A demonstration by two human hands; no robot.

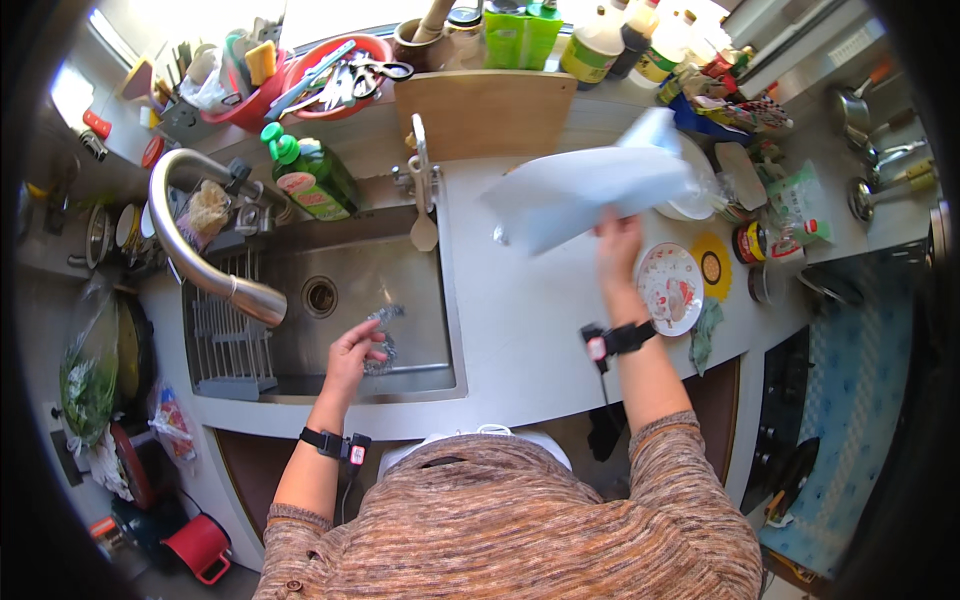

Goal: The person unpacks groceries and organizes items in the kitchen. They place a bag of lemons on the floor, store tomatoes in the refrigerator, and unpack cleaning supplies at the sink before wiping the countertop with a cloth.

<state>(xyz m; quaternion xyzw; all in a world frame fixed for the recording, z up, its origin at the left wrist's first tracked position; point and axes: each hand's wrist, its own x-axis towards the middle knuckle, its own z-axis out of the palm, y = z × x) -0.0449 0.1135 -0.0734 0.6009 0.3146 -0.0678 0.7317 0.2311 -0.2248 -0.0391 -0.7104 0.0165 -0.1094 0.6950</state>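
Note:
Above the worktop (517, 322), my right hand (621, 247) grips the lower edge of a pale blue sheet (600, 187), blurred by motion; its material is unclear. Over the front of the steel sink (337, 255), my left hand (354, 354) has loosely bent fingers. A piece of steel wool scourer (388, 313) shows just beyond and beneath those fingers; I cannot tell whether they hold it or it lies in the basin. Right of my right wrist sit a patterned plate (670, 289), a yellow flower-shaped mat (711, 266) and a green cloth (706, 334).
A curved faucet (217, 277) arches over the sink beside a wire rack (232, 322) and green pump bottle (315, 180). Behind stand a wooden board (484, 112), a red utensil basin (337, 75) and sauce bottles (592, 49). A white bowl (694, 187) stands behind the plate.

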